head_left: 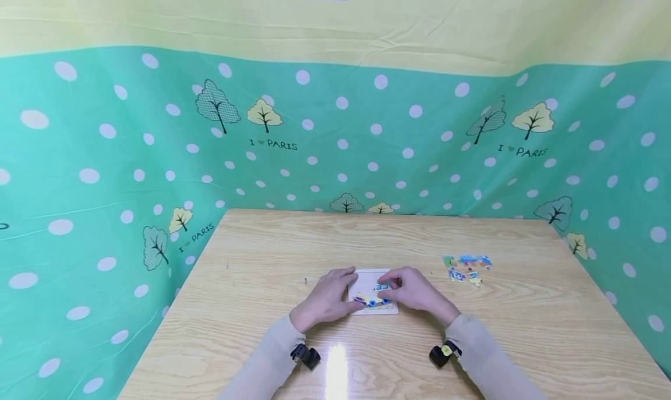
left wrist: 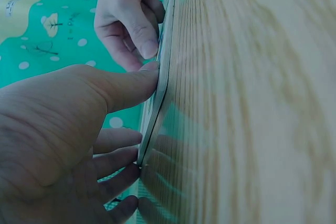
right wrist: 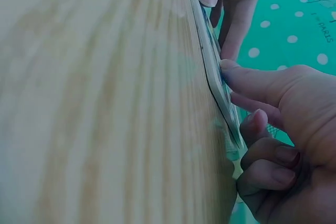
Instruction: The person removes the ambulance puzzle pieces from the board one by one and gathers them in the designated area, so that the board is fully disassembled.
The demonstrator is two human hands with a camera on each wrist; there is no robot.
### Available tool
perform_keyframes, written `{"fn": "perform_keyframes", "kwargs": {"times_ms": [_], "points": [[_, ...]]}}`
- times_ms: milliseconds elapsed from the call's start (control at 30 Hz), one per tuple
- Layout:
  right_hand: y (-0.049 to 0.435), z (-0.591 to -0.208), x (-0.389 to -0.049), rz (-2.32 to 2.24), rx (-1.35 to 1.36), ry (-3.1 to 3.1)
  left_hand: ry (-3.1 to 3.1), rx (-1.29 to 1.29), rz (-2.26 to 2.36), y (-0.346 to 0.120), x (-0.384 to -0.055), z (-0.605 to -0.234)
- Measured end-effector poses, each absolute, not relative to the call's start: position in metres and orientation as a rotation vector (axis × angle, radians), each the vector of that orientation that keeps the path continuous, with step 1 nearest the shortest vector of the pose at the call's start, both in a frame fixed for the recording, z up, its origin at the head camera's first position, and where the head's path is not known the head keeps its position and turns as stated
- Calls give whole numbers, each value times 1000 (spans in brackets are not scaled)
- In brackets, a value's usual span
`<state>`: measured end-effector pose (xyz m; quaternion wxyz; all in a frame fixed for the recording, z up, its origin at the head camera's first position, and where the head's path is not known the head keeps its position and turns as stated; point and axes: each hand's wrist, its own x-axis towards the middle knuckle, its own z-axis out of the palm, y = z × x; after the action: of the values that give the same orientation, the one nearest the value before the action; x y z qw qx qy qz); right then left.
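Observation:
A small white puzzle tray lies on the table, with colourful jigsaw pieces fitted along its lower part. My left hand steadies the tray's left side, thumb over the near edge and fingers extended along the far left corner. In the left wrist view, the straight thumb of the left hand rests on the tray's rim. Between thumb and index finger, my right hand pinches a blue-and-white puzzle piece over the tray. The right hand's other fingers are curled in, as the right wrist view shows.
Several loose puzzle pieces lie in a group to the right of the tray on the wooden table. A tiny dark object sits left of the tray. A green dotted cloth hangs around the table's back and sides.

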<state>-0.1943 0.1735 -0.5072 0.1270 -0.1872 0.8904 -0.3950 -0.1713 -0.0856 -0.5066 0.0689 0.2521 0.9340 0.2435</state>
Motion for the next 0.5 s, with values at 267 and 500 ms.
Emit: {"fn": "perform_keyframes", "kwargs": {"times_ms": [267, 500], "points": [[170, -509, -199, -1173, -499, 2559, 2807, 746, 752, -87, -172, -509], [168, -507, -196, -1140, -482, 2627, 2811, 760, 747, -86, -172, -510]]}}
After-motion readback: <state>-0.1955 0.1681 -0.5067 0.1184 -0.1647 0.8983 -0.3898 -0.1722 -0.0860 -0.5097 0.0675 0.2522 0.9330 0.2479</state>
